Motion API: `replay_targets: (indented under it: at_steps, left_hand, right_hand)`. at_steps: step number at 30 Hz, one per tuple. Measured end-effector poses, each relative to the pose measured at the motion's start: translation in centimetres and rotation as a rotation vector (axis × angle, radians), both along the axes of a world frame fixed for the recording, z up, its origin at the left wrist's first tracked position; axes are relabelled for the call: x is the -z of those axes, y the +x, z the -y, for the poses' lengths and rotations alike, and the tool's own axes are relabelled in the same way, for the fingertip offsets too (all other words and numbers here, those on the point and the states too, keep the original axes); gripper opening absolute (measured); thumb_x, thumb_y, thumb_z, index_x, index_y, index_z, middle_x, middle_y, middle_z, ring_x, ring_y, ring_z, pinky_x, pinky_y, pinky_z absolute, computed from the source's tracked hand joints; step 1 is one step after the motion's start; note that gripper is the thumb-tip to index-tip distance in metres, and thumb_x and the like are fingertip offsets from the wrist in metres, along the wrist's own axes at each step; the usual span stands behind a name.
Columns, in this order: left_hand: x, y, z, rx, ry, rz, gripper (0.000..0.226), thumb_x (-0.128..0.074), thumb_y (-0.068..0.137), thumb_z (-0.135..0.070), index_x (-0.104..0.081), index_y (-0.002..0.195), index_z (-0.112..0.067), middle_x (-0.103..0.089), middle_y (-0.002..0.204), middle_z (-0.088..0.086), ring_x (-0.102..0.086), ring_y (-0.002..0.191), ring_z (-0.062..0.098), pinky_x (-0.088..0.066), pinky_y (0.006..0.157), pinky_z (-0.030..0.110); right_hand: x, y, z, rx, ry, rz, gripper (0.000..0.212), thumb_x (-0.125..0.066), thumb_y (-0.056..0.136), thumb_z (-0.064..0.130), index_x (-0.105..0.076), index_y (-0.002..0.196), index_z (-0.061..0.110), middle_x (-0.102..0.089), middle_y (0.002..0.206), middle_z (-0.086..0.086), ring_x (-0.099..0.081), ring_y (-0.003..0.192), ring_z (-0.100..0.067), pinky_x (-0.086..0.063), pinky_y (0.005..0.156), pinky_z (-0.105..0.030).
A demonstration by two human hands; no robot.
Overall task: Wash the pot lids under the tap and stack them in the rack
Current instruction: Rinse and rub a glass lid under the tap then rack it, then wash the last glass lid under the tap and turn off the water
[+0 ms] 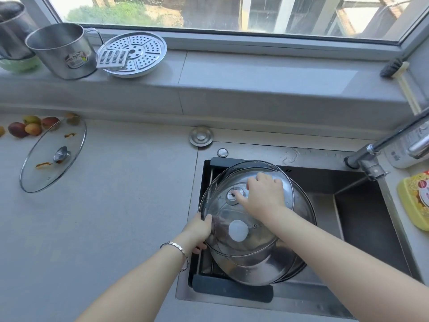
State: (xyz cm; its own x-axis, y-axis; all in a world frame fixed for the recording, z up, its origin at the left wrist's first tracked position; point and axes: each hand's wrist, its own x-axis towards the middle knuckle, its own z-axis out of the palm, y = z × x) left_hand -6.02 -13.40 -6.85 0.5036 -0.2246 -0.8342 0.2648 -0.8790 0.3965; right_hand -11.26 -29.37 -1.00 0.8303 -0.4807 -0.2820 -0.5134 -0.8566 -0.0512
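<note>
A clear glass lid (234,219) with a metal rim lies on top of a steel lid (274,263) on the dark rack (232,290) over the left part of the sink. My left hand (199,228) grips the glass lid's left rim. Fingers spread, my right hand (262,194) rests flat on the glass beside its centre knob (235,194). Another glass lid (53,154), streaked with orange sauce, lies tilted on the counter at the far left. At the right, the tap (380,147) shows no running water.
The sink basin (371,217) opens to the right of the rack. A yellow packet (415,201) and a white bottle (408,145) sit at the right edge. On the sill stand a steel pot (62,49) and a steamer tray (132,54). Fruit (25,127) lies at the left.
</note>
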Motion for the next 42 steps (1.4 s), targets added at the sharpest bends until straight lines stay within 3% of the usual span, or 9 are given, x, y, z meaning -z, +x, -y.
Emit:
replay_targets:
  at_steps: [3, 6, 8, 17, 23, 32, 36, 39, 42]
  left_hand:
    - [-0.6, -0.6, 0.5, 0.005, 0.035, 0.042, 0.056, -0.027, 0.096, -0.045, -0.018, 0.146, -0.021, -0.053, 0.109, 0.005, -0.063, 0.089, 0.029, -0.052, 0.073, 0.034]
    - [-1.2, -1.0, 0.9, 0.105, 0.078, 0.154, 0.059, -0.027, 0.097, -0.044, -0.017, 0.147, -0.014, -0.042, 0.143, 0.013, -0.047, 0.125, 0.033, -0.042, 0.101, 0.041]
    - [-1.8, -1.2, 1.1, 0.129, 0.112, 0.228, 0.058, -0.028, 0.098, -0.043, -0.023, 0.146, -0.011, -0.037, 0.147, 0.014, -0.041, 0.130, 0.032, -0.036, 0.104, 0.037]
    - [-5.9, -2.2, 0.2, -0.041, 0.033, 0.394, 0.027, -0.041, 0.093, -0.027, -0.059, 0.106, -0.012, -0.064, 0.102, 0.006, -0.053, 0.084, 0.019, -0.041, 0.073, 0.026]
    - [-8.6, 1.1, -3.6, -0.225, -0.028, 0.451, 0.027, -0.039, 0.091, -0.018, -0.063, 0.093, -0.005, -0.071, 0.080, 0.006, -0.064, 0.062, 0.015, -0.041, 0.054, 0.021]
    - [-7.6, 15.3, -15.5, -0.604, -0.068, 0.480, 0.017, -0.039, 0.089, -0.009, -0.055, 0.082, -0.010, -0.060, 0.076, 0.009, -0.058, 0.063, 0.024, -0.041, 0.057, 0.025]
    - [-5.7, 21.9, -20.7, -1.144, -0.278, 0.229, 0.004, -0.044, 0.090, -0.011, -0.046, 0.093, -0.013, -0.045, 0.079, 0.011, -0.052, 0.070, 0.026, -0.048, 0.061, 0.034]
    - [-3.7, 25.6, -23.2, -1.505, -0.508, -0.088, 0.041, -0.043, 0.098, -0.025, -0.034, 0.134, -0.010, -0.045, 0.125, 0.026, -0.049, 0.120, 0.037, -0.041, 0.103, 0.044]
    - [-1.9, 27.7, -23.8, -1.638, -0.706, -0.189, 0.036, -0.033, 0.101, -0.025, -0.043, 0.120, 0.004, -0.042, 0.135, 0.023, -0.040, 0.133, 0.032, -0.028, 0.111, 0.039]
  right_hand:
    - [0.3, -1.8, 1.7, 0.024, -0.009, 0.019, 0.050, -0.040, 0.088, 0.056, -0.050, 0.120, 0.017, -0.044, 0.124, -0.006, -0.037, 0.120, -0.025, -0.028, 0.100, -0.038]
    - [0.2, -3.0, 2.9, -0.022, 0.041, 0.004, 0.047, -0.043, 0.089, 0.049, -0.047, 0.125, 0.018, -0.035, 0.135, -0.008, -0.028, 0.128, -0.026, -0.021, 0.107, -0.038]
    - [-0.1, -3.5, 3.2, -0.082, 0.060, 0.017, 0.044, -0.043, 0.091, 0.045, -0.047, 0.125, 0.018, -0.035, 0.136, -0.007, -0.027, 0.129, -0.026, -0.020, 0.107, -0.037]
    - [-2.1, -1.5, 3.3, -0.228, 0.117, 0.086, 0.035, -0.045, 0.091, 0.032, -0.050, 0.121, 0.015, -0.044, 0.129, -0.007, -0.035, 0.123, -0.027, -0.027, 0.100, -0.035]
    - [-4.5, 2.7, -0.8, -0.338, 0.323, 0.070, 0.021, -0.042, 0.087, 0.019, -0.060, 0.096, 0.011, -0.066, 0.097, -0.006, -0.058, 0.089, -0.027, -0.038, 0.065, -0.028]
    - [-5.4, 14.6, -9.9, -0.453, 0.267, 0.079, 0.025, -0.040, 0.087, 0.017, -0.061, 0.100, 0.011, -0.065, 0.099, -0.009, -0.060, 0.090, -0.031, -0.040, 0.065, -0.028]
    - [-3.6, 20.2, -14.9, -0.375, 0.313, 0.042, 0.026, -0.038, 0.090, 0.018, -0.060, 0.102, 0.012, -0.064, 0.102, -0.007, -0.057, 0.089, -0.027, -0.036, 0.065, -0.026]
    - [-1.4, 22.7, -18.2, -0.317, 0.349, -0.002, 0.025, -0.038, 0.089, 0.017, -0.060, 0.102, 0.013, -0.064, 0.102, -0.006, -0.057, 0.090, -0.026, -0.036, 0.065, -0.026]
    - [0.2, 23.6, -20.3, -0.273, 0.363, -0.062, 0.025, -0.038, 0.089, 0.018, -0.059, 0.102, 0.014, -0.064, 0.103, -0.004, -0.058, 0.094, -0.027, -0.039, 0.067, -0.027]
